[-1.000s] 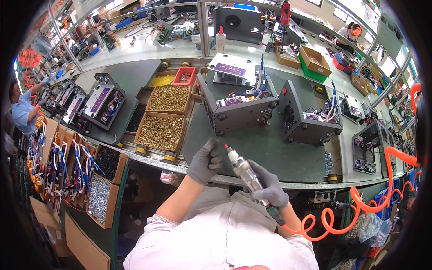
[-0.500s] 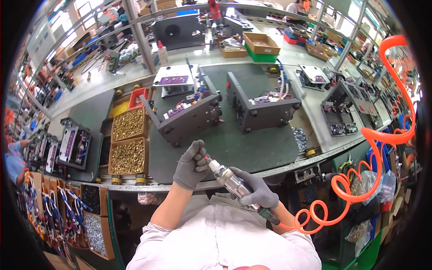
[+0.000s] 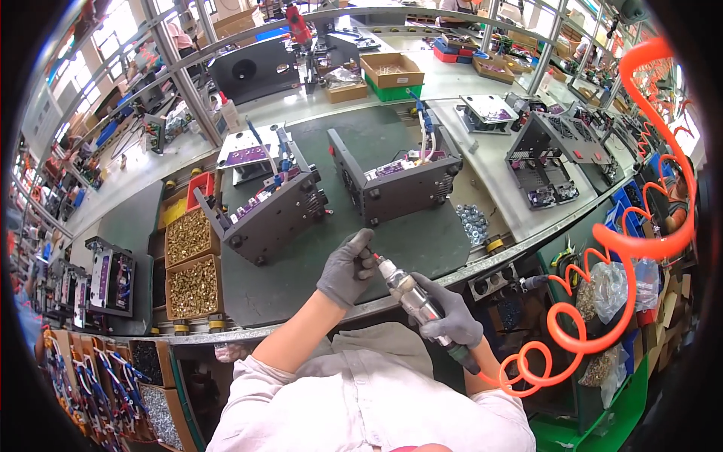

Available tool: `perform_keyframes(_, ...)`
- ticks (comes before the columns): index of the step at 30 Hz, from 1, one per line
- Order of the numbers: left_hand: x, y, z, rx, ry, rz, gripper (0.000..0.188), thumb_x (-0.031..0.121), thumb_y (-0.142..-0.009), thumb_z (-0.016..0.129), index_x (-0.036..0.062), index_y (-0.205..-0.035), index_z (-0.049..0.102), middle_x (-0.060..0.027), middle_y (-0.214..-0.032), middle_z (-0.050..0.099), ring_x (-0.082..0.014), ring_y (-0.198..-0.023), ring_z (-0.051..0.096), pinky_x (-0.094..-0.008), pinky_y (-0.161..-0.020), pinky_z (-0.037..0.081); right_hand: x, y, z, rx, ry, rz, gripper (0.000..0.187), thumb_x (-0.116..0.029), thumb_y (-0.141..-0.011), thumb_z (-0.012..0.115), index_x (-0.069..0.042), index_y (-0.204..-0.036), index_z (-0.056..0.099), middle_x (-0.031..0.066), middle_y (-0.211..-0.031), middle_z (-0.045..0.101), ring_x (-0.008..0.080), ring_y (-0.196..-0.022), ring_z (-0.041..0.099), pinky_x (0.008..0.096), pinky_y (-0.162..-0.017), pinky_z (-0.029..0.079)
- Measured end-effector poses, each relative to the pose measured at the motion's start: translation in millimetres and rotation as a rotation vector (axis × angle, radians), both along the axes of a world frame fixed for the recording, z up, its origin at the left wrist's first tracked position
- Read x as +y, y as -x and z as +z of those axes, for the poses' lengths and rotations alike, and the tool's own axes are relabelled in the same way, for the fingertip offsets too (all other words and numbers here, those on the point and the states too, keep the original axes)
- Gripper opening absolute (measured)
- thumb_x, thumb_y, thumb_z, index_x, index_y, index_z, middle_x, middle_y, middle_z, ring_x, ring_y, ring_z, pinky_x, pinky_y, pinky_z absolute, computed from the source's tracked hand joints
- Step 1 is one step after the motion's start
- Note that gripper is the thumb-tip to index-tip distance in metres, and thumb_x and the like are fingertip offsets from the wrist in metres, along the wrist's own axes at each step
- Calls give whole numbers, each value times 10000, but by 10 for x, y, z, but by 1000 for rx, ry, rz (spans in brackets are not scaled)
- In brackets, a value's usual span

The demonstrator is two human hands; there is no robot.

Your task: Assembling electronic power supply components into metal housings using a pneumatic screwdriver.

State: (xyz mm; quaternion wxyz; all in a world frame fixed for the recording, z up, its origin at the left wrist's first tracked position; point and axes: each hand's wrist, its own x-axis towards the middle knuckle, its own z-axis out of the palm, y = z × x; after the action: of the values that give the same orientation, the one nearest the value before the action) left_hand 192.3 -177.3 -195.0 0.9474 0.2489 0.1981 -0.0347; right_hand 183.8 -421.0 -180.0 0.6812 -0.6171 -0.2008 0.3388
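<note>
1. The power tool is gripped in the right hand, near the green mat.
2. The left hand, curled closed (contents cannot be told), has been brought closest to the mat's right chassis.

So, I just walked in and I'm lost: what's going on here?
Someone grips a silver power tool in the gloved right hand, with an orange coiled hose attached. The gloved left hand curls close to the tool's tip; whether it holds anything is hard to tell. Beyond the hands, two dark housings stand on the green mat.
</note>
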Motion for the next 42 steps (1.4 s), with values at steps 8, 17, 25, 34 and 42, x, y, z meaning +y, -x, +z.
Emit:
perform_keyframes(8, -109, -164, 201, -41, -160, -320, 221, 247, -947, 614, 56, -1049, 656, 34, -666, 504, -63, -560, 443, -192, -451, 324, -164, -83, 126, 227, -160, -108, 1017, -119, -561, 711, -2, -1482, 295, 145, -994, 600, 179, -736, 622, 283, -593, 528)
perform_keyframes(17, 156, -1356, 953, -228, -2098, -16, 427, 475, -891, 594, 71, -893, 734, -182, -923, 688, -315, -856, 675, -403, -771, 506, -336, -439, 1, 113, -233, -266, 1085, -161, -548, 755, -20, -1495, 244, 127, -916, 587, 170, -650, 627, 277, -510, 528)
perform_keyframes(25, 122, -2020, 1123, 17, -1998, -1006, 887, 798, -830, 391, 44, -1234, 623, -205, -1204, 624, -333, -1087, 614, -445, -946, 436, -255, -488, 33, 95, -176, -312, 1049, -193, -544, 707, -15, -1487, 283, 144, -804, 611, 180, -552, 596, 271, -501, 497)
perform_keyframes(34, 181, -1994, 1052, -138, -1789, -915, 612, 636, -830, 559, 69, -982, 730, -88, -796, 652, -179, -671, 561, -378, -626, 455, -258, -656, -263, 116, -181, -329, 1029, -208, -551, 718, -10, -1475, 309, 128, -805, 611, 177, -554, 602, 276, -488, 501)
perform_keyframes(42, 175, -2054, 1057, 13, -1766, -1003, 795, 715, -800, 565, 68, -1258, 615, -149, -1248, 619, -290, -1137, 566, -386, -991, 407, -188, -699, -205, 36, -128, -322, 1012, -171, -543, 685, -7, -1471, 316, 116, -812, 596, 161, -542, 584, 271, -470, 489)
